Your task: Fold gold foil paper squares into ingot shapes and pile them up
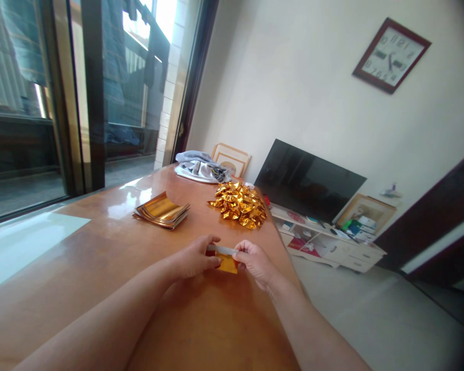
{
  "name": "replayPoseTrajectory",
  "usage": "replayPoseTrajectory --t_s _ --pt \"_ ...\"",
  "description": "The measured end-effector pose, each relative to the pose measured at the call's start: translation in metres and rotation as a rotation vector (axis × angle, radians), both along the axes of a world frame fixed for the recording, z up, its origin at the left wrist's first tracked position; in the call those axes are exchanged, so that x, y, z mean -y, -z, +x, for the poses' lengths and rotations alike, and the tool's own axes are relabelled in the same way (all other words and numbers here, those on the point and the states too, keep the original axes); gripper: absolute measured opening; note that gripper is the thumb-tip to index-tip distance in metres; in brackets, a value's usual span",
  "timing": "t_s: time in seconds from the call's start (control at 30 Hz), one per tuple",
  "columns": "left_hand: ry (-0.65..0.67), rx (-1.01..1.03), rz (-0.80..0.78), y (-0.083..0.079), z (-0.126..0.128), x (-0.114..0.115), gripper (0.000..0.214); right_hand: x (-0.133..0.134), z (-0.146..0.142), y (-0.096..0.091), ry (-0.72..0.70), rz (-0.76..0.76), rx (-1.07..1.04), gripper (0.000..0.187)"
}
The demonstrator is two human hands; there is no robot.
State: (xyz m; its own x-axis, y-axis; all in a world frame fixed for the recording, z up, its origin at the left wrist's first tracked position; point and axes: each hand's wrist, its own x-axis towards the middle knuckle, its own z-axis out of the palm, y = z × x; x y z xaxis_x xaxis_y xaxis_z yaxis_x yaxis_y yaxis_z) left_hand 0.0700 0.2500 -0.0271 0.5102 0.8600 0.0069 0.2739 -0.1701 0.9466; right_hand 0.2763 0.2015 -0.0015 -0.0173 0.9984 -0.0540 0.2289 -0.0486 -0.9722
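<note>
Between my two hands is a sheet of gold foil paper (227,263), its far edge turned over to show a pale back. My left hand (197,257) pinches the sheet's left side with thumb and fingers. On the right side, my right hand (254,262) grips it with the thumb on top. Beyond my left hand lies a stack of flat gold foil sheets (162,210), slightly curled. A heap of folded gold foil pieces (240,205) sits past my right hand, close to the table's right edge.
The brown wooden table (112,257) reaches toward the wall. Bunched grey cloth (201,167) lies at its far end, near leaning picture frames (232,159). To the right stand a television (309,178) and a low white cabinet (332,250). Glass doors (131,87) run along the left.
</note>
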Motion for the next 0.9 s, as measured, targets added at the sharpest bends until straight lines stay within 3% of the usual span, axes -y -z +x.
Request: replayPoseTrajectory --t_s 0.13,0.23,0.33,0.4,0.5,0.6,0.7,0.9 --pt "-0.169 0.222 -0.123 -0.004 0.002 0.000 0.081 0.008 -0.004 0.004 0.136 -0.010 -0.086 0.016" --pt "-0.131 0.335 -0.226 -0.006 0.000 -0.002 0.080 0.015 -0.010 0.009 0.170 -0.012 -0.110 0.018" --pt "-0.087 0.419 -0.284 -0.004 -0.001 -0.006 0.075 0.023 -0.015 0.011 0.115 -0.033 -0.091 0.022" --pt "-0.096 0.437 -0.293 -0.004 -0.001 -0.007 0.072 0.026 -0.015 0.011 0.120 0.037 -0.010 0.025" --pt "-0.068 0.423 -0.295 -0.005 -0.001 -0.005 0.070 0.028 -0.010 0.008 0.193 0.278 0.183 0.026" --pt "-0.035 0.349 -0.260 -0.004 0.002 -0.002 0.066 0.028 -0.005 0.004 0.165 0.466 0.394 0.020" --pt "-0.008 0.227 -0.151 0.002 0.007 -0.001 0.057 0.029 -0.005 0.003 0.010 0.560 0.593 0.017" --pt "-0.004 -0.045 0.163 0.009 0.007 0.000 0.032 0.028 -0.014 0.015 -0.160 0.520 0.746 0.028"
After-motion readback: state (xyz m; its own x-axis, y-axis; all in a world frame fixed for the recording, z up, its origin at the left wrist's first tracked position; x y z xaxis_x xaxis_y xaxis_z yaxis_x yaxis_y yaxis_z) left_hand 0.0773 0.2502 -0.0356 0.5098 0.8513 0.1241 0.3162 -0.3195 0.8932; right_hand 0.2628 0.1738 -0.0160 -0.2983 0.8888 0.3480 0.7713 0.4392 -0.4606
